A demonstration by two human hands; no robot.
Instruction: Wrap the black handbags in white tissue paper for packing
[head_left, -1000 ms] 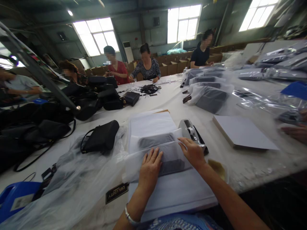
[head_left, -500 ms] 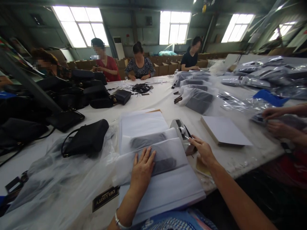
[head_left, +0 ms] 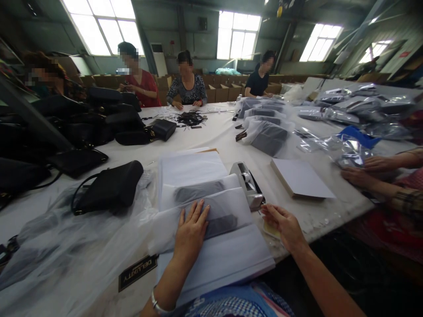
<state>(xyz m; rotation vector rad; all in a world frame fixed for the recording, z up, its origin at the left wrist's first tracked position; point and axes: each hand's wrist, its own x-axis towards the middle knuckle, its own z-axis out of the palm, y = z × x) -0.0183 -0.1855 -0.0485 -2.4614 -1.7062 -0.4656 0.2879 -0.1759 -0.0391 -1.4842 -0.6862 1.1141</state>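
My left hand (head_left: 193, 231) lies flat with fingers spread on a dark bag wrapped in white tissue paper (head_left: 228, 211), pressing the wrap down. The wrapped bag rests on a stack of white paper sheets (head_left: 231, 259). At the cutter end of a grey tape dispenser (head_left: 247, 185), the fingers of my right hand (head_left: 282, 224) are pinched on a strip of tape that barely shows. Just left of the wrap is a black handbag (head_left: 110, 189) on thin clear plastic (head_left: 76, 246). A black tag reading DELUXITY (head_left: 138, 272) is beside the paper stack.
Black bags (head_left: 99, 119) are heaped on the left. Wrapped bags (head_left: 267, 136) line the table's middle, with a white card stack (head_left: 302, 178) nearer. At right, a co-worker's hands (head_left: 363, 169) handle clear plastic (head_left: 353, 156). Several people sit across the table (head_left: 198, 136).
My right hand has drawn back toward me from the tape dispenser, past its cutter end. My left hand stays on the wrap. The view has shifted slightly right.
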